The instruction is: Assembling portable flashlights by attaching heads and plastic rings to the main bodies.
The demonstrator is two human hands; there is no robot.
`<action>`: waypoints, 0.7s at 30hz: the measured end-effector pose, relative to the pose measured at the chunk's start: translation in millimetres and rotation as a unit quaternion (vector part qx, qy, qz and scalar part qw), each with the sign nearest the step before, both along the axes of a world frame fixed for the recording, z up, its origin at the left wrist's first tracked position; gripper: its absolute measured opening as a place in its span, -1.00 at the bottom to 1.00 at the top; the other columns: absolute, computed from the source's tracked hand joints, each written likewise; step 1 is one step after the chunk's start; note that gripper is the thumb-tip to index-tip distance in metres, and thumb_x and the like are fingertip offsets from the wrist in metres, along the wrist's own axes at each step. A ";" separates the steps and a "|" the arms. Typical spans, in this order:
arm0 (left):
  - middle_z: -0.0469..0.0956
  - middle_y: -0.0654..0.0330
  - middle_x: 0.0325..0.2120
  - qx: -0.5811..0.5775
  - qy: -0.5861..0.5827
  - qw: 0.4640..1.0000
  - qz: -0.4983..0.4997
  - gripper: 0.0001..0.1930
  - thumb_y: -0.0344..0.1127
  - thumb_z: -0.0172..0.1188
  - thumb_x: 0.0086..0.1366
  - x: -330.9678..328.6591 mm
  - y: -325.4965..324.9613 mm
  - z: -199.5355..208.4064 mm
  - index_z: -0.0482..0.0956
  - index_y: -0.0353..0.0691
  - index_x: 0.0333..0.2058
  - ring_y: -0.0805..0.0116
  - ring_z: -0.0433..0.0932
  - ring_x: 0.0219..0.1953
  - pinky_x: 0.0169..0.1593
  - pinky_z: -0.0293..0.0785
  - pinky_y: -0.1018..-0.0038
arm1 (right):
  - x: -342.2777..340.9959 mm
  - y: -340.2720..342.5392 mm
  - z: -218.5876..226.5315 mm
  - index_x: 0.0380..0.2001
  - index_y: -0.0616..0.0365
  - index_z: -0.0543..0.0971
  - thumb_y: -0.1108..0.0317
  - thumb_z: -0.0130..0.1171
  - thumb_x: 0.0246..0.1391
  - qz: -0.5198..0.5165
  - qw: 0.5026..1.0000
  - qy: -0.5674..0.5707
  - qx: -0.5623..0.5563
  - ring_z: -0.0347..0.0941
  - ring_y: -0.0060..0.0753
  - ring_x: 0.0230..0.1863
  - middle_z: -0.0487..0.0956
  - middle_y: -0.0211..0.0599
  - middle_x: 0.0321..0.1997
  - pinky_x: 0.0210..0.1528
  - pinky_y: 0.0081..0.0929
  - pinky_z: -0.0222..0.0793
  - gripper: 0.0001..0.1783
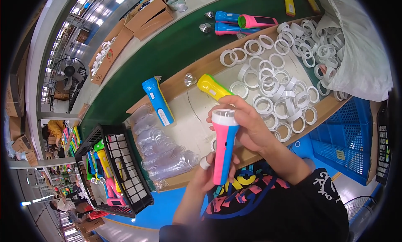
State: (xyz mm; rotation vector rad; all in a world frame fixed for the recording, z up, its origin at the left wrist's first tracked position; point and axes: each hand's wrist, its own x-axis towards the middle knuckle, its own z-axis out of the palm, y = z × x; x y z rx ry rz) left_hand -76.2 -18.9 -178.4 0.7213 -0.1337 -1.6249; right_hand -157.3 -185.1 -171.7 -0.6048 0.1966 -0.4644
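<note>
A pink and blue flashlight (225, 152) stands nearly upright in front of my chest, its head with a white ring and clear lens at the top. My left hand (202, 181) is wrapped round the lower body; its thumb wears a white cover. My right hand (253, 127) has its fingers closed about the white ring at the head. Just beyond lies a yellow flashlight (211, 86), partly behind my right fingers. A blue flashlight (157, 100) rests farther left. Many loose white rings (268, 85) lie to the right, and stacked clear lens discs (167, 156) to the left.
A shallow cardboard tray (190, 110) holds the rings and discs. A black crate (130, 171) with flashlights stands at left, a blue crate (341, 141) at right. A white sack (358, 57) spills rings. More flashlights (228, 29) and a shiny reflector (189, 79) lie beyond.
</note>
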 end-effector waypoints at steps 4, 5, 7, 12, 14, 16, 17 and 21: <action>0.43 0.22 -0.29 0.070 -0.419 0.905 0.008 -0.30 -0.18 0.41 -0.03 -11.2 -3.2 22.3 0.26 -0.28 0.04 0.47 0.45 -0.34 -0.24 0.43 0.51 | -0.6 7.3 16.8 -0.06 0.18 0.30 0.26 0.20 -0.09 -0.015 0.999 0.008 -0.046 0.42 -0.18 0.00 0.44 -0.10 -0.13 0.12 -0.19 0.32 -0.49; 0.41 0.28 -0.29 0.088 -0.472 0.877 0.008 -0.33 -0.42 0.39 -0.07 -15.8 -6.5 26.1 0.27 -0.27 0.04 0.53 0.43 -0.29 -0.17 0.39 0.55 | -2.1 11.0 24.2 -0.15 0.17 0.31 0.34 0.18 -0.14 -0.026 0.998 0.022 -0.053 0.43 -0.18 -0.03 0.44 -0.08 -0.17 0.10 -0.20 0.33 -0.55; 0.42 0.28 -0.32 0.090 -0.384 0.919 0.009 -0.35 -0.41 0.38 -0.06 -25.2 -3.4 33.0 0.27 -0.27 0.03 0.53 0.43 -0.32 -0.22 0.40 0.55 | -3.5 14.2 30.2 -0.22 0.14 0.33 0.48 0.18 -0.12 -0.049 0.997 -0.006 -0.056 0.43 -0.38 -0.08 0.48 -0.22 -0.19 -0.02 -0.40 0.33 -0.65; 0.43 0.20 -0.47 -0.096 0.154 0.982 -0.043 -0.38 -0.37 0.34 -0.04 -41.0 10.1 18.0 0.28 -0.26 0.03 0.47 0.45 -0.47 -0.40 0.40 0.57 | 0.7 22.5 15.2 -0.39 0.03 0.27 0.22 0.19 -0.09 0.054 0.982 -0.152 0.095 0.46 -0.12 -0.11 0.46 -0.06 -0.22 -0.01 -0.23 0.33 -0.69; 0.45 0.17 -0.45 0.002 -0.072 0.997 -0.016 -0.40 -0.33 0.34 -0.04 -39.2 11.2 25.8 0.30 -0.27 -0.01 0.39 0.47 -0.49 -0.39 0.44 0.52 | 0.0 21.1 17.7 -0.40 0.04 0.26 0.13 0.23 -0.13 0.018 0.995 -0.093 0.041 0.48 -0.12 -0.21 0.45 -0.02 -0.29 -0.03 -0.19 0.38 -0.61; 0.51 0.07 -0.38 0.145 -0.560 0.815 0.036 -0.44 -0.28 0.34 -0.02 -35.2 9.2 17.9 0.31 -0.33 -0.07 0.23 0.54 -0.44 -0.29 0.49 0.40 | -3.2 19.4 13.8 -0.36 0.06 0.25 0.32 0.14 -0.06 -0.037 0.994 0.012 -0.104 0.49 -0.19 -0.19 0.46 -0.03 -0.25 -0.06 -0.27 0.41 -0.72; 0.51 0.06 -0.36 0.145 -0.593 0.792 0.027 -0.43 -0.27 0.33 -0.01 -28.3 3.0 15.5 0.30 -0.33 -0.05 0.26 0.54 -0.37 -0.24 0.47 0.40 | -3.4 21.6 11.1 -0.34 0.06 0.25 0.39 0.10 -0.04 -0.066 0.983 0.077 -0.156 0.49 -0.22 -0.18 0.47 -0.04 -0.24 -0.08 -0.32 0.42 -0.75; 0.50 0.07 -0.35 0.125 -0.601 0.789 0.027 -0.40 -0.28 0.35 -0.03 -17.6 -7.5 9.6 0.30 -0.31 -0.02 0.37 0.50 -0.27 -0.17 0.43 0.42 | -0.7 17.3 9.9 -0.21 0.11 0.27 0.37 0.10 0.02 -0.075 0.981 0.118 -0.132 0.46 -0.35 -0.16 0.47 -0.13 -0.18 -0.13 -0.43 0.41 -0.71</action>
